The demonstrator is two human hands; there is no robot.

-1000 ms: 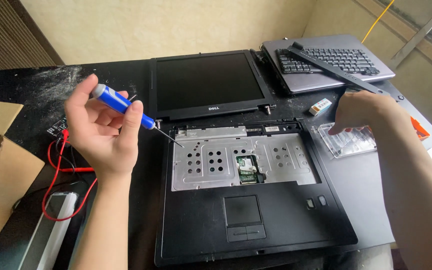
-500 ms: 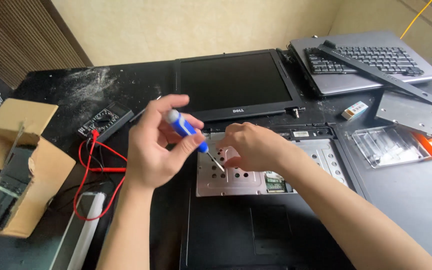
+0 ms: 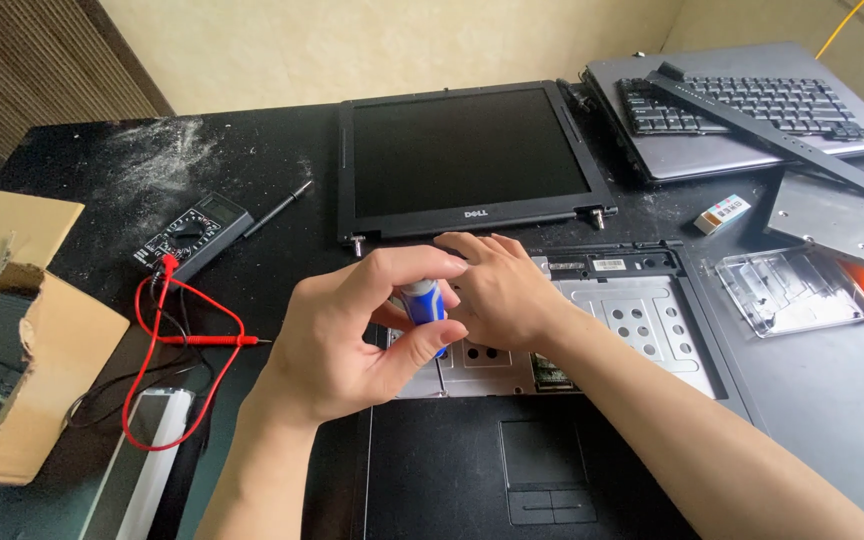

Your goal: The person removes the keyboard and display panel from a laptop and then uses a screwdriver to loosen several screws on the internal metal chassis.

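Two hands meet over the stripped laptop base [image 3: 592,470], whose keyboard is off and whose perforated grey metal plate [image 3: 642,325] lies bare between the hinge line and the black palm rest. The left hand [image 3: 347,340] pinches a blue-handled screwdriver [image 3: 424,305] between thumb and curled fingers, shaft pointing down at the plate's left part; the tip is hidden. The right hand [image 3: 497,290] lies flat just beside it, fingers pressed together on the metal, steadying. It looks like the driving or loosening of a screw in the plate; that calls for a plumb tool and a firm twist.

Behind, the matte black screen panel [image 3: 467,160] lies tilted back. Farther right sit a grey second laptop [image 3: 752,110] with a loose dark strip across it, and a clear plastic tray [image 3: 787,290]. At left, a black multimeter [image 3: 192,230] with red leads [image 3: 187,340], and a torn cardboard box [image 3: 32,340].
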